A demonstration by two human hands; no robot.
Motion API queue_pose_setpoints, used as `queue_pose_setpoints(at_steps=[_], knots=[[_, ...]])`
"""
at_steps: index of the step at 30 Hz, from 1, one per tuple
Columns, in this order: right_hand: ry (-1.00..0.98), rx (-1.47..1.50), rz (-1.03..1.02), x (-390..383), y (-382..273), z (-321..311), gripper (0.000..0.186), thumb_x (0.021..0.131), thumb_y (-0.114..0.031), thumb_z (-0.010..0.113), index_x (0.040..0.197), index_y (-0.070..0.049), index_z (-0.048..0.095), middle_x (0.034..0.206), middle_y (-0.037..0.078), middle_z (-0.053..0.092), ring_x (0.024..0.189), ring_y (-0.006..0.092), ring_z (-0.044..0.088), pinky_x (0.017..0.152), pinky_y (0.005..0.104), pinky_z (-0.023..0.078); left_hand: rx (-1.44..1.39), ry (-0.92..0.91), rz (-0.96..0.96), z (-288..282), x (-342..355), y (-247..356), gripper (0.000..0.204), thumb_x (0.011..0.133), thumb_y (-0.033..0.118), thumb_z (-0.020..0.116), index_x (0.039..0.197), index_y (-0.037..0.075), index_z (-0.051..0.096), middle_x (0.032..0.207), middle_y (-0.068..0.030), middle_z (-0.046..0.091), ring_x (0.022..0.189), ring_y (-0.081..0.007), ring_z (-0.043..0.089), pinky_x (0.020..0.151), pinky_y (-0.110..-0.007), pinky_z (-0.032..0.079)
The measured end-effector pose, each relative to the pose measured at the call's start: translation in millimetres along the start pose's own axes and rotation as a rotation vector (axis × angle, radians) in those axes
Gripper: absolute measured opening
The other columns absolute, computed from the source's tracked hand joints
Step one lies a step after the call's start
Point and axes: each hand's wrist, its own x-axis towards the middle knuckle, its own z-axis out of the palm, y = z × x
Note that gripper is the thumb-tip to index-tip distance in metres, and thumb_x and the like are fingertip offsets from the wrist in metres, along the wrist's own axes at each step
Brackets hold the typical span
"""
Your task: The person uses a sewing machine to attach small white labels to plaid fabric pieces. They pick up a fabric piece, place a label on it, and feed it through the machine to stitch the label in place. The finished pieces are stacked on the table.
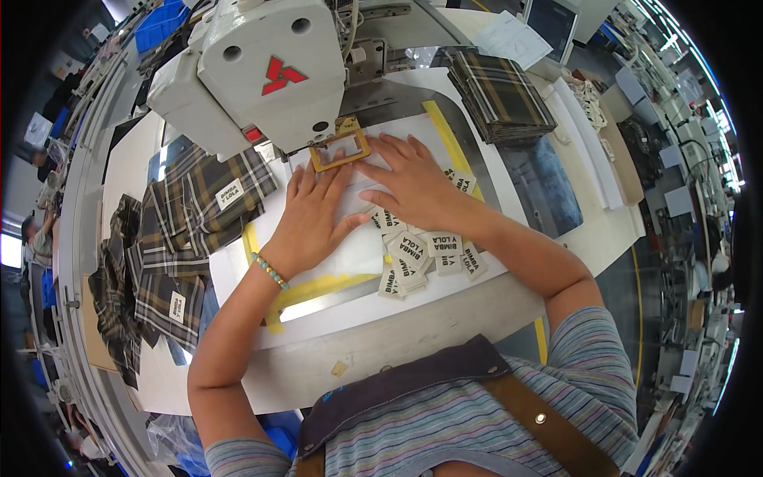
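Note:
My left hand lies with its fingers stretched out, the tips at the near left edge of a brass-coloured rectangular clamp frame under the sewing machine head. My right hand rests flat with spread fingers at the right side of that frame. Both hands lie over a white sheet edged with yellow tape. A loose pile of small white labels with dark print lies beneath and beside my right hand and wrist. Neither hand visibly grips anything; what lies inside the frame is hard to make out.
Plaid cloth pieces with white labels on them lie heaped on the left. A neat stack of plaid pieces sits at the back right, near a paper sheet and a monitor. A blue crate stands far left.

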Motion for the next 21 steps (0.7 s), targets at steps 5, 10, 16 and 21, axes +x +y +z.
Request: queue_pose_setpoints(at_steps=[5, 10, 16, 21], knots=[[0.041, 0.018, -0.029, -1, 1, -11, 0.053, 0.109, -0.046, 0.059, 0.146, -0.009, 0.065, 0.158, 0.022, 0.052, 0.151, 0.0418, 0.041, 0.125, 0.0613, 0.03, -0.023, -0.001, -0.006, -5, 2, 2, 0.087, 0.106, 0.059, 0.055, 0.167, 0.001, 0.034, 0.173, -0.0213, 0.034, 0.162, -0.0455, 0.022, 0.131, -0.062, 0.015], [0.057, 0.097, 0.122, -1, 29, -77, 0.041, 0.104, -0.042, 0.065, 0.126, -0.009, 0.077, 0.131, 0.015, 0.074, 0.127, 0.0343, 0.066, 0.11, 0.0464, 0.052, -0.069, 0.001, 0.015, -6, -2, -1, 0.084, 0.107, 0.058, 0.051, 0.167, 0.001, 0.035, 0.174, -0.0226, 0.032, 0.163, -0.0453, 0.021, 0.132, -0.059, 0.013], [0.185, -0.276, 0.332, -45, 93, -127, 0.026, 0.097, -0.02, 0.073, 0.118, -0.006, 0.078, 0.119, 0.009, 0.077, 0.11, 0.0339, 0.072, 0.095, 0.0438, 0.058, -0.054, 0.025, -0.081, -14, -33, -20, 0.079, 0.109, 0.055, 0.05, 0.167, 0.003, 0.037, 0.176, -0.0238, 0.03, 0.165, -0.0426, 0.019, 0.131, -0.057, 0.017], [0.194, -0.289, 0.412, -58, 118, -123, 0.017, 0.097, -0.015, 0.072, 0.109, -0.006, 0.081, 0.114, 0.006, 0.077, 0.102, 0.0339, 0.073, 0.089, 0.0439, 0.058, -0.11, 0.094, -0.141, -25, -54, -57, 0.066, 0.112, 0.046, 0.051, 0.162, 0.003, 0.045, 0.169, -0.0211, 0.044, 0.153, -0.0409, 0.042, 0.126, -0.048, 0.032]])
